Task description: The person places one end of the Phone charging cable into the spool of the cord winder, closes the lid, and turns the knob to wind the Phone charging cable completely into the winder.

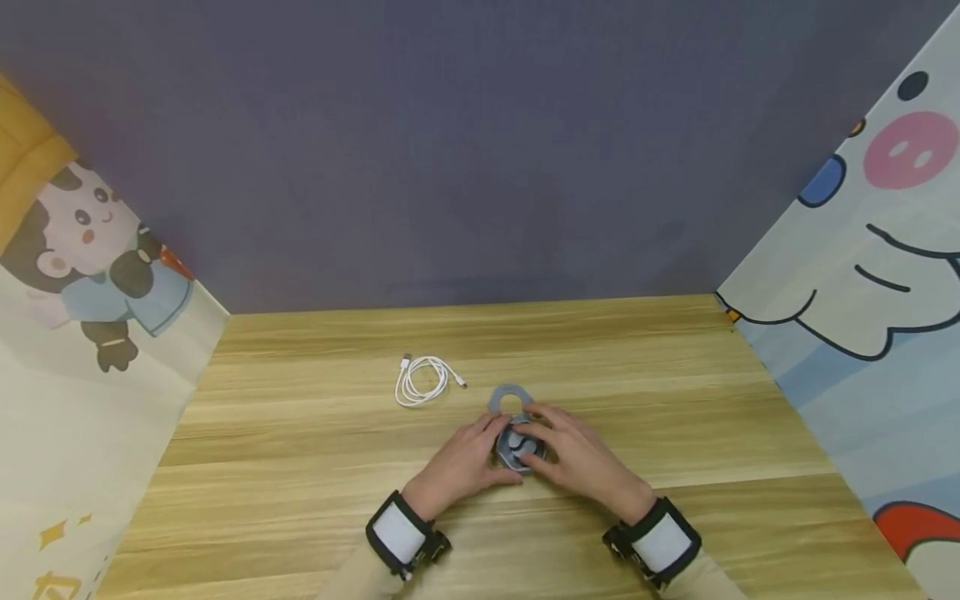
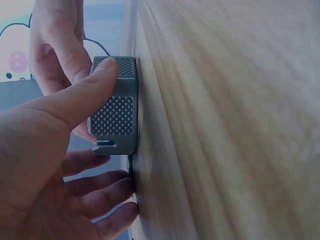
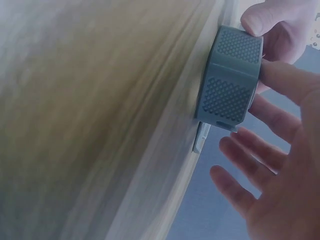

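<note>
"Fingers of the left hand point(image 1: 467, 460) grip a grey faceted block with dimpled sides point(image 2: 112, 116), the thumb pressed against its near side. What about the right hand point(image 1: 576, 454)?"

"Its thumb and forefinger pinch at the S-shaped centre point(image 1: 517, 441) on top of the block, as far as the head view shows. Its other fingers are spread apart, holding nothing."

"Where exactly is the block?"

"On the wood-grained bench point(image 1: 637, 358), between the two hands. Just beyond it lies a thin grey arch-shaped piece point(image 1: 510, 389); whether the two are joined cannot be told."

"Which step does that suggest?"

"Probably working at the block's middle while the left hand steadies the casing. A next move of that kind would call for an even pinch from the right and a firm brace from the left, lest the block skid."

"And farther out?"

"A white coiled cable point(image 1: 401, 390) lies beyond the hands and to the left, apart from both. Each wrist wears a black strap with a white panel point(image 1: 399, 533). At the back stands a plain grey-blue wall point(image 1: 465, 167), and cartoon-printed panels point(image 1: 847, 267) flank the bench."
</note>
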Motion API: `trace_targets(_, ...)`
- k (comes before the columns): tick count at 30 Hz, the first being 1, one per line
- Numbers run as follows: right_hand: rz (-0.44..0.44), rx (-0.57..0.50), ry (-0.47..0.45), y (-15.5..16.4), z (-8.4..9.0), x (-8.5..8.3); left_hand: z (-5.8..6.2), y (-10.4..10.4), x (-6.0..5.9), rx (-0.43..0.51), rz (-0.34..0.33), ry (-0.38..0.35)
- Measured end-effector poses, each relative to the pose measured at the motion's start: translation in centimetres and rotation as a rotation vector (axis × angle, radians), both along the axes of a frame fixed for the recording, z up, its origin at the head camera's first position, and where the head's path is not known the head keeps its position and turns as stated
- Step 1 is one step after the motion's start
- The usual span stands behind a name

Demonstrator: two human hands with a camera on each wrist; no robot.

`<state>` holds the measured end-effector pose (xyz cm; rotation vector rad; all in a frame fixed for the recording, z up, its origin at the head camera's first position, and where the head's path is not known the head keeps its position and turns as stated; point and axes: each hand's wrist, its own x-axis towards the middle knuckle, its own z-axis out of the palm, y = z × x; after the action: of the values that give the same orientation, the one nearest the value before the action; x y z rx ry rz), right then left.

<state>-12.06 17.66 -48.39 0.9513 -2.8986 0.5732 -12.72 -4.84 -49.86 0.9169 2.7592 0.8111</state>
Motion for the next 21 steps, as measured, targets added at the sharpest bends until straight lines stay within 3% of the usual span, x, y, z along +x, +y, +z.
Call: trace_targets(21, -0.049, -0.018, 0.041, -0.64, -0.12, 0.03, 0.38, 0.21, -0.16, -0.012, 0.009, -0.033)
